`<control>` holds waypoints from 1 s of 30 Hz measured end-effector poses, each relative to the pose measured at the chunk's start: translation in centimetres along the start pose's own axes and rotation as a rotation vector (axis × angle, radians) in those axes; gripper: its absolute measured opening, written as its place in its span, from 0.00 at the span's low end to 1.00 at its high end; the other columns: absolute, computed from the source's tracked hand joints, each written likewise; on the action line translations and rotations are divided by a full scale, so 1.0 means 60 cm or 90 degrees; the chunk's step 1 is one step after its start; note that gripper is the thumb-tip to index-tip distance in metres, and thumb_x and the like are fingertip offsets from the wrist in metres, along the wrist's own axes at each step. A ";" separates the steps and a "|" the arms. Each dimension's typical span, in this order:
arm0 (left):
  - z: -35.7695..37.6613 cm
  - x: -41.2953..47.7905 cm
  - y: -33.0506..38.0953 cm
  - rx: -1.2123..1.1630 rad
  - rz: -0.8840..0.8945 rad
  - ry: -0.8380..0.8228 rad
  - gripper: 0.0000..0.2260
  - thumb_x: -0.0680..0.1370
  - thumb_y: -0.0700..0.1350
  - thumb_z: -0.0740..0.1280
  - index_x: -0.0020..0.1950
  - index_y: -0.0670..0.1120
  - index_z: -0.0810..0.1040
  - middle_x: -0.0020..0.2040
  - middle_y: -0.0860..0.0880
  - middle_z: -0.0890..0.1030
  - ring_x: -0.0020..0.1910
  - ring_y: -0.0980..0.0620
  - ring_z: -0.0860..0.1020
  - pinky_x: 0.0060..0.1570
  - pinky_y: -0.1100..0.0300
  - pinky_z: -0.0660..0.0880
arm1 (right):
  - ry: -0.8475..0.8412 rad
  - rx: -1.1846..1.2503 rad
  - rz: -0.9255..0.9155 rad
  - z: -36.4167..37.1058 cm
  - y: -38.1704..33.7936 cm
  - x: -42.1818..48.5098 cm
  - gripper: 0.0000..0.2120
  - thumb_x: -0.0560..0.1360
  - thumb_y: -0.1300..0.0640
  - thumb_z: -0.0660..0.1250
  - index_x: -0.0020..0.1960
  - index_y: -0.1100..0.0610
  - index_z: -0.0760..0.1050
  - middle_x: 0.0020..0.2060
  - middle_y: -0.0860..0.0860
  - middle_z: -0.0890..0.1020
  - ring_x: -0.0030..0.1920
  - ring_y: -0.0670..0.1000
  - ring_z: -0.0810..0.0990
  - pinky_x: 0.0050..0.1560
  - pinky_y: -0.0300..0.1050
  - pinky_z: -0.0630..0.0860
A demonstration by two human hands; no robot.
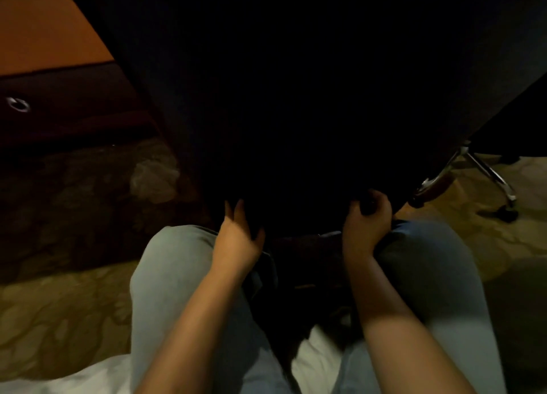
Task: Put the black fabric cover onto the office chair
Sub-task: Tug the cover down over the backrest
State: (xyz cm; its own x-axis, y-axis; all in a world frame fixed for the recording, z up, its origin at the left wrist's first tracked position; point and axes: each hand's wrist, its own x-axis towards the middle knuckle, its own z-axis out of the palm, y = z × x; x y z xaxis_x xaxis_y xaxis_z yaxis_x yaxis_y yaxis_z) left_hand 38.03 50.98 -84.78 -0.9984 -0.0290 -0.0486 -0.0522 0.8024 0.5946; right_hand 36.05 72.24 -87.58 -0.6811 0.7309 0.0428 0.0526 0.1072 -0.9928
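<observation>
The left hand (239,239) and the right hand (367,219) each grip the hem of the black fabric cover (296,112), which is draped over the office chair (435,186). This looks like the final fitting step; next, likely pull the hem taut and under.

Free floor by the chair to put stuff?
Bare carpet left of the left knee, up to the desk; carpet right of the right knee, short of the chair base. Crowded between knees: left hand, right hand grip the cover.
</observation>
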 end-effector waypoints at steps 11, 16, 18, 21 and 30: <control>0.027 -0.016 0.040 0.013 0.086 -0.032 0.31 0.77 0.45 0.68 0.76 0.40 0.60 0.78 0.38 0.56 0.71 0.39 0.67 0.62 0.53 0.70 | -0.248 -0.108 -0.044 0.056 0.023 -0.048 0.11 0.71 0.71 0.70 0.53 0.65 0.78 0.49 0.55 0.79 0.49 0.50 0.77 0.45 0.24 0.69; 0.028 -0.011 0.042 0.032 0.060 -0.050 0.32 0.78 0.47 0.66 0.78 0.42 0.56 0.79 0.41 0.53 0.68 0.41 0.70 0.64 0.53 0.70 | -0.185 -0.112 -0.001 -0.004 0.028 0.012 0.11 0.73 0.67 0.69 0.55 0.63 0.77 0.49 0.53 0.78 0.53 0.52 0.78 0.54 0.41 0.73; 0.029 -0.011 0.042 0.023 0.052 -0.053 0.32 0.79 0.47 0.65 0.78 0.42 0.55 0.79 0.42 0.53 0.65 0.40 0.74 0.64 0.52 0.70 | -0.062 -0.077 0.022 -0.031 0.035 0.036 0.11 0.73 0.67 0.68 0.55 0.58 0.76 0.50 0.53 0.79 0.55 0.53 0.79 0.56 0.43 0.74; 0.030 -0.012 0.043 0.022 0.051 -0.052 0.32 0.79 0.48 0.65 0.78 0.43 0.54 0.79 0.42 0.52 0.67 0.41 0.72 0.65 0.53 0.69 | 0.066 -0.049 0.036 -0.053 0.034 0.057 0.13 0.73 0.67 0.67 0.54 0.54 0.73 0.55 0.53 0.78 0.57 0.50 0.77 0.60 0.44 0.74; 0.026 -0.012 0.021 0.027 0.100 -0.010 0.31 0.76 0.42 0.70 0.75 0.36 0.62 0.76 0.38 0.60 0.70 0.37 0.68 0.64 0.53 0.69 | -0.048 -0.114 -0.021 -0.018 0.046 0.067 0.11 0.74 0.68 0.68 0.54 0.59 0.75 0.51 0.52 0.77 0.53 0.48 0.76 0.51 0.31 0.70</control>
State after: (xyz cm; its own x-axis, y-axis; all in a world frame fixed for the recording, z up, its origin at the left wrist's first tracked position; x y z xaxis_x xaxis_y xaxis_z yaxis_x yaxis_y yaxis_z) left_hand 38.70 52.97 -85.25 -0.9937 0.1081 0.0298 0.1061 0.8207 0.5614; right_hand 34.27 76.19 -90.05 -0.7374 0.6727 0.0604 0.1535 0.2540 -0.9550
